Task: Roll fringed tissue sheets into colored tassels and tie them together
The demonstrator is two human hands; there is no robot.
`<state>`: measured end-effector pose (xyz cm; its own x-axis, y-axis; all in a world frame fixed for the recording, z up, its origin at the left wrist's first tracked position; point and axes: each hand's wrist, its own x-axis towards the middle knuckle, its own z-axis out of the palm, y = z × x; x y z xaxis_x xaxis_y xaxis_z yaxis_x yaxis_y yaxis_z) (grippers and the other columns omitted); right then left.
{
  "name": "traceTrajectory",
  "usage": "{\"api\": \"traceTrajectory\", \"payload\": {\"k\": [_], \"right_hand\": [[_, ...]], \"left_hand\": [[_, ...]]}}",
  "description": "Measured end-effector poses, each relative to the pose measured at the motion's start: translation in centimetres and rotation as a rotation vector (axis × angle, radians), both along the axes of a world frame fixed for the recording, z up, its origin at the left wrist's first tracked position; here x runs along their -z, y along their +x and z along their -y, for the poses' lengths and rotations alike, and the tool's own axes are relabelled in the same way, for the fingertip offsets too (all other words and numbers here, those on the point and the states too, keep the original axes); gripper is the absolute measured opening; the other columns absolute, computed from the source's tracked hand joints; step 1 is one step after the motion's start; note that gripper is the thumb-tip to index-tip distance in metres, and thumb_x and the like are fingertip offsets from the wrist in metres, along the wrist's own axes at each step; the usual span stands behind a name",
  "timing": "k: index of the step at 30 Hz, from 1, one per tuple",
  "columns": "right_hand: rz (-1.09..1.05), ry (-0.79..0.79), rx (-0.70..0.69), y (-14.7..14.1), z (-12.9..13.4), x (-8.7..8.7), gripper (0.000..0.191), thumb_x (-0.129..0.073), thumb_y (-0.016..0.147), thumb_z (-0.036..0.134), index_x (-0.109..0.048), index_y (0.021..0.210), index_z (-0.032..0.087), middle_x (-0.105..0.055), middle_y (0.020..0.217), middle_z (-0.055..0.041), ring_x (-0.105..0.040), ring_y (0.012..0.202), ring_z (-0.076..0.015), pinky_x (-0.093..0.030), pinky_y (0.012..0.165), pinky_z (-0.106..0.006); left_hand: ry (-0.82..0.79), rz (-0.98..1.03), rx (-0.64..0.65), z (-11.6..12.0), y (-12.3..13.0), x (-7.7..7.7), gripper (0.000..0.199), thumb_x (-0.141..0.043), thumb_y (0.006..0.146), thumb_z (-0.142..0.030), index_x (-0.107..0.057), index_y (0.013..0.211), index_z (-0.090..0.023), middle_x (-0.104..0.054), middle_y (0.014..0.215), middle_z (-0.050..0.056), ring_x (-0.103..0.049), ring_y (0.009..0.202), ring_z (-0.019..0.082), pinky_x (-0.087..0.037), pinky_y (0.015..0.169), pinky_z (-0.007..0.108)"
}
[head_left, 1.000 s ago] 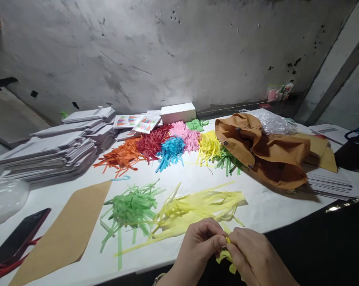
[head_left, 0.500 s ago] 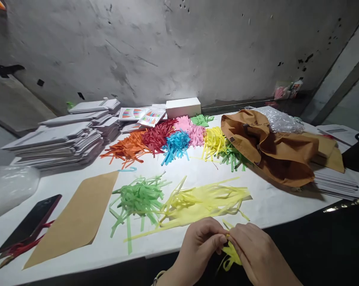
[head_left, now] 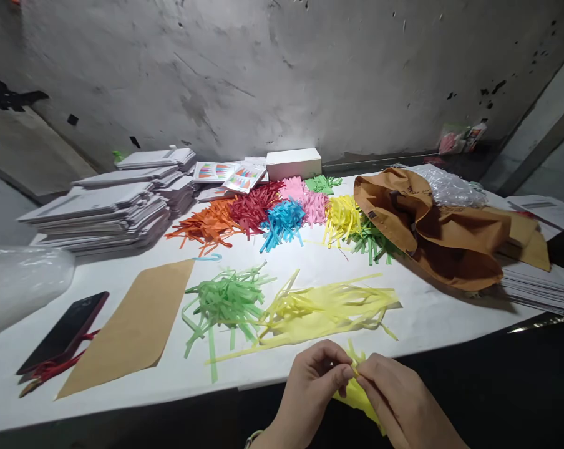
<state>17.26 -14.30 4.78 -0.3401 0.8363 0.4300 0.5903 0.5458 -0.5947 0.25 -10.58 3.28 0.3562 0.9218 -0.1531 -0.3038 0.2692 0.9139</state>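
Note:
Just off the table's front edge, my left hand (head_left: 317, 380) and my right hand (head_left: 389, 386) meet, fingertips pinched on a piece of yellow fringed tissue paper (head_left: 360, 399). Part of that paper hangs below the fingers, and a few strips poke up above them. The exact spot gripped is mostly hidden by the fingers. Beyond the hands lies a flat spread of yellow fringed tissue paper strips (head_left: 329, 312). To its left is a heap of light green fringed tissue paper (head_left: 228, 296).
Orange (head_left: 207, 223), dark red, blue (head_left: 282, 221), pink, yellow and green tassels lie farther back. Stacked white packets (head_left: 108, 212), a brown paper sheet (head_left: 132, 330) and a phone (head_left: 67, 333) are left. A brown cloth (head_left: 432, 231) lies right; a white box (head_left: 294, 164) stands behind.
My view has shifted slightly, so the table scene sits a little to the right. The held yellow paper now hangs as a wider sheet below my hands, which stay pinched together.

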Motion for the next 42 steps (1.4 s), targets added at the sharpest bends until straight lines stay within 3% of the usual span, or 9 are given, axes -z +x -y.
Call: {"api": "traceTrajectory", "payload": {"k": [7,14,17,19,22,31,34,42], "right_hand": [[-0.027,-0.045,-0.006,-0.3,0.3,1.0,0.019,-0.042,0.103,0.018,-0.057,0.093,0.024,-0.063,0.077,0.0018,-0.062,0.069,-0.0125,-0.047,0.065,-0.023],[-0.053,-0.014,0.007,-2.2,0.2,1.0,0.021,-0.041,0.105,0.023,-0.059,0.095,0.024,-0.066,0.077,0.0017,-0.065,0.067,-0.0133,-0.049,0.062,-0.023],[-0.116,-0.065,0.03,-2.7,0.2,1.2,0.013,-0.047,0.103,0.025,-0.06,0.104,0.025,-0.069,0.086,0.0005,-0.067,0.073,-0.0132,-0.051,0.067,-0.022],[-0.139,-0.111,-0.024,-2.9,0.2,1.1,0.016,-0.045,0.103,0.022,-0.059,0.097,0.025,-0.067,0.081,0.0017,-0.065,0.07,-0.0116,-0.05,0.065,-0.02],[-0.147,-0.102,-0.049,-3.3,0.2,0.8,0.023,-0.042,0.102,0.018,-0.057,0.086,0.023,-0.062,0.073,0.0032,-0.061,0.063,-0.0098,-0.046,0.061,-0.019],[-0.123,-0.091,-0.008,-3.8,0.2,1.5,0.025,-0.043,0.101,0.019,-0.056,0.08,0.022,-0.057,0.068,0.0031,-0.056,0.058,-0.0096,-0.042,0.057,-0.02],[-0.126,-0.111,-0.02,-3.7,0.1,1.7,0.023,-0.044,0.101,0.019,-0.058,0.083,0.022,-0.059,0.07,0.0029,-0.058,0.061,-0.0097,-0.044,0.06,-0.02],[-0.159,0.049,0.03,-4.5,0.1,2.1,0.012,-0.046,0.102,0.02,-0.058,0.098,0.023,-0.065,0.077,0.0009,-0.064,0.065,-0.0119,-0.05,0.063,-0.021]], "left_hand": [[0.053,0.003,0.055,0.7,-1.1,-0.2,0.034,-0.078,0.08,-0.044,-0.063,0.076,-0.014,-0.052,0.072,0.0,-0.048,0.059,0.009,-0.046,0.053,0.019],[0.131,-0.075,0.026,1.1,-2.6,0.0,0.029,-0.073,0.086,-0.043,-0.065,0.081,-0.015,-0.053,0.08,0.002,-0.052,0.061,0.01,-0.05,0.054,0.022],[0.125,-0.07,-0.031,1.6,-2.9,0.5,0.028,-0.069,0.089,-0.043,-0.062,0.085,-0.016,-0.053,0.079,0.001,-0.05,0.063,0.01,-0.048,0.056,0.021],[0.125,-0.056,-0.055,2.0,-3.0,0.9,0.028,-0.067,0.09,-0.043,-0.061,0.086,-0.016,-0.052,0.078,0.0,-0.05,0.062,0.009,-0.047,0.056,0.02],[0.125,-0.027,-0.036,2.4,-3.1,1.3,0.029,-0.068,0.089,-0.043,-0.06,0.085,-0.016,-0.052,0.078,0.0,-0.05,0.059,0.008,-0.046,0.054,0.02],[0.053,0.007,-0.029,2.1,-3.4,1.4,0.03,-0.074,0.085,-0.043,-0.063,0.083,-0.015,-0.054,0.071,-0.001,-0.05,0.058,0.009,-0.047,0.052,0.02],[-0.011,0.009,-0.026,1.9,-3.7,1.2,0.033,-0.079,0.08,-0.044,-0.067,0.083,-0.013,-0.057,0.07,0.001,-0.054,0.06,0.01,-0.048,0.052,0.021],[-0.031,-0.008,-0.009,1.3,-4.2,0.5,0.034,-0.082,0.077,-0.041,-0.063,0.08,-0.012,-0.057,0.068,-0.001,-0.051,0.057,0.007,-0.047,0.052,0.019]]}}
